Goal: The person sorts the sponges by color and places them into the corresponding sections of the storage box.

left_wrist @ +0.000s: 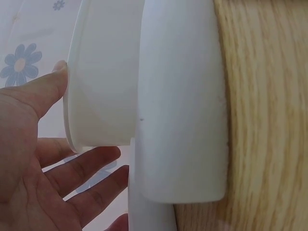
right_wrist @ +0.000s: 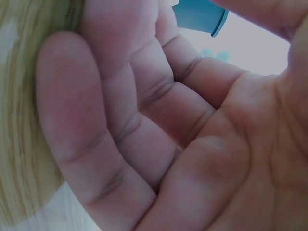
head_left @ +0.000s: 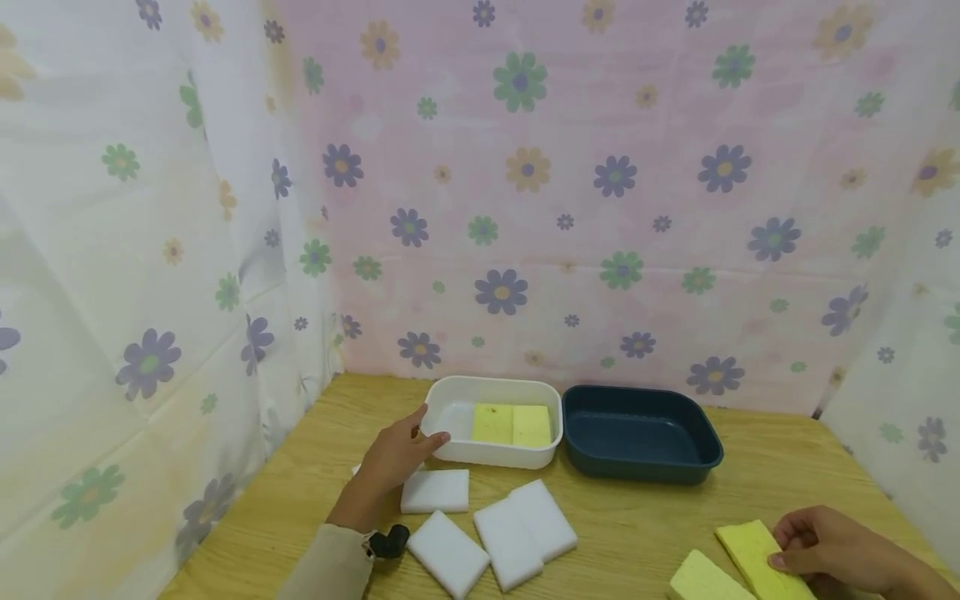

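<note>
In the head view, my left hand [head_left: 397, 454] spans the left corner of a white plastic tub [head_left: 495, 456], thumb at the front rim and a finger at the left side. The left wrist view shows its thumb at the rim and the other fingers spread fairly straight. Inside the tub, two yellow sponges [head_left: 492, 423] lie side by side. At the lower right, my right hand [head_left: 843, 550] pinches a flat yellow sponge [head_left: 752, 550], thumb on top. Another yellow sponge [head_left: 705, 577] lies just left of it. In the right wrist view the fingers curl close over the wood, the sponge hidden.
A dark blue tub [head_left: 637, 467] stands right beside the white one. Several white sponges [head_left: 437, 490] lie on the wooden table [head_left: 622, 533] in front, one partly hidden behind my left wrist. Flowered curtains [head_left: 525, 208] surround the table's back and sides.
</note>
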`<state>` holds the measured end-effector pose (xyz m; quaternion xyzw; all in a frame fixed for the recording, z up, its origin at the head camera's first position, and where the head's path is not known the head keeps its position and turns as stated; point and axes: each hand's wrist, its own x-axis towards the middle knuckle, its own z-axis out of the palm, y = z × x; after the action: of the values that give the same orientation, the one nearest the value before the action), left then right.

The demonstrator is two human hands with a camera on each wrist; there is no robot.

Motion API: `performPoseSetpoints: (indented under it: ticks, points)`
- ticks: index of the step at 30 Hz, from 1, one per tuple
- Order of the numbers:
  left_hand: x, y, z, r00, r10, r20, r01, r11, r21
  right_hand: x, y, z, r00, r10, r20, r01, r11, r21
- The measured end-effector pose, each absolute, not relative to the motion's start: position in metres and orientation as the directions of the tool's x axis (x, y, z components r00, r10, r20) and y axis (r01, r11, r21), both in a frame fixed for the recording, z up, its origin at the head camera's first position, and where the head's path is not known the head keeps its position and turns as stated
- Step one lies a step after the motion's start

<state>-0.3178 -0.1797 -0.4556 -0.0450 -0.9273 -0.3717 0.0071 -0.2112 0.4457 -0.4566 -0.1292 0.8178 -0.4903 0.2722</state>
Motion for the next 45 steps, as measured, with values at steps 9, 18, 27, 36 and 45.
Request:
performPoseSetpoints:
  ticks: [9,18,27,36,45]
  points:
    - [-0.316,-0.18,-0.445,-0.997,0.066,0.036,0.073,0.712,0.698,-0.215,0.431,-0.441,-0.859,-0.425,-0.285,0.034,0.508,-0.861]
    - [-0.316,-0.18,-0.452,-0.997,0.07,0.014,0.059,0.701,0.71,-0.208,0.413,-0.419,-0.919,-0.349,-0.184,-0.042,0.55,-0.834]
    - [-0.319,-0.183,-0.452,-0.996,0.082,0.026,0.077,0.716,0.694,-0.211,0.389,-0.393,-0.969,-0.191,-0.159,0.03,0.546,-0.837]
    - [-0.32,-0.181,-0.453,-0.996,0.087,0.029,0.084,0.72,0.689,-0.224,0.359,-0.383,-0.988,-0.066,-0.136,0.078,0.549,-0.833]
    - [-0.321,-0.181,-0.457,-0.996,0.08,0.037,0.083,0.712,0.697,-0.247,0.326,-0.378,-0.992,-0.118,-0.053,-0.013,0.501,-0.865]
